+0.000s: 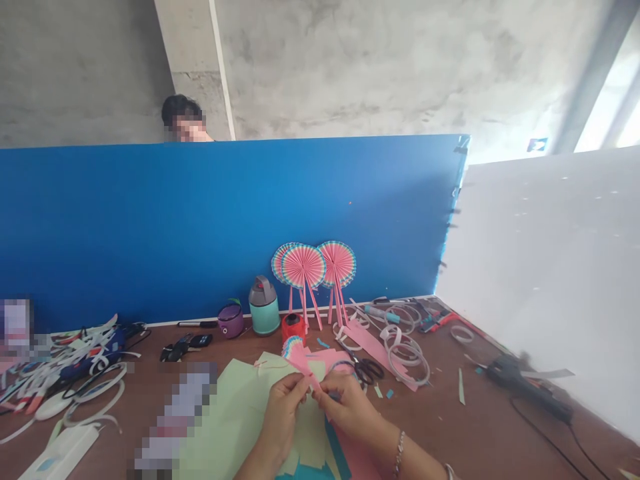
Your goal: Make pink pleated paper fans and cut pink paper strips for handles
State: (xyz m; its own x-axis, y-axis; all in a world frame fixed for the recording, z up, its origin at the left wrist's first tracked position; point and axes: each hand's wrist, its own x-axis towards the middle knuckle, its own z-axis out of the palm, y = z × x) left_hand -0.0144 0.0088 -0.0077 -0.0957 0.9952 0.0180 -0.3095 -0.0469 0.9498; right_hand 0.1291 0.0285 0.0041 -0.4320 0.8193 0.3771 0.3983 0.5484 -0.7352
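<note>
The pink pleated paper is being held low over the near middle of the desk, pinched from both sides. The left hand is closing its fingers on the near edge, and the right hand is gripping it just beside. Green sheets are lying underneath. Scissors are resting just right of the hands. Finished fans are leaning on the far blue partition, and a glue gun is lying out right.
</note>
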